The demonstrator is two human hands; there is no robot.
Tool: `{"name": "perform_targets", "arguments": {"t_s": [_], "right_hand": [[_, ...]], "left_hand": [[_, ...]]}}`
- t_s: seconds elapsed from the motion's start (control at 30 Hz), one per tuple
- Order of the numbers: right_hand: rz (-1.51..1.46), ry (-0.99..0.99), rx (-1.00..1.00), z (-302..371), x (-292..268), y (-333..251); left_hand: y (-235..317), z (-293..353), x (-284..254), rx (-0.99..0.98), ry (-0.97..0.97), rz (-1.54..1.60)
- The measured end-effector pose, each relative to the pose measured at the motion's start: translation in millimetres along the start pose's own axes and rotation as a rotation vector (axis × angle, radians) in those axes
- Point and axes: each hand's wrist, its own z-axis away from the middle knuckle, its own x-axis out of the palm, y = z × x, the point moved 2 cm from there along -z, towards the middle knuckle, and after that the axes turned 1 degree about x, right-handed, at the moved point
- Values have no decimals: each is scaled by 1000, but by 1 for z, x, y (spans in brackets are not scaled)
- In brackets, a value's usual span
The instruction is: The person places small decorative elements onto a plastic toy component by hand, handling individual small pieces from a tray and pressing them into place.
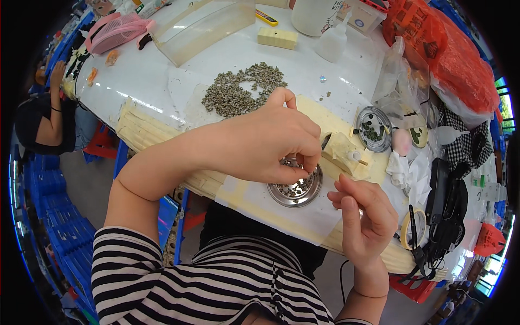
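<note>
My left hand (265,142) brings thumb and fingertips nearly together over small dark pieces (298,189) in the round metal dish (296,203), pinch on any I cannot tell; my right hand (368,219), loosely curled, empty, hangs just beside.

Two bare hands, one left hand (271,142) and one right hand (371,219); two round metal dishes (295,204); one heap of small grey-brown pieces (228,97), too many to count; one yellow cutter (266,16); one pink cap (116,35); one checked cloth (461,143); one tape roll (404,230); one co-worker (51,127).
</note>
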Motion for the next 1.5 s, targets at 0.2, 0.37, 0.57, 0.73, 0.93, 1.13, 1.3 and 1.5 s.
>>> {"name": "perform_targets", "arguments": {"t_s": [0.2,0.37,0.57,0.73,0.93,1.13,1.3,1.5], "right_hand": [[-1,-34,2,-1,1,-1],[7,-35,-3,-1,2,0],[22,-35,-32,-1,2,-1],[13,-34,-35,0,3,-1],[8,-46,-38,0,4,-2],[9,-35,-26,1,5,-2],[23,-30,-62,1,5,0],[76,-29,-117,-4,6,-2]], "left_hand": [[-2,0,1,-21,-51,-56],[-7,2,-2,-32,-102,-28],[-12,0,-15,-122,-51,143],[-30,10,-45,-237,-94,55],[-33,14,-36,-368,-229,-85],[-31,11,-36,-253,-131,-105],[-11,-3,-35,-355,63,405],[-1,-6,11,-241,169,1028]]}}
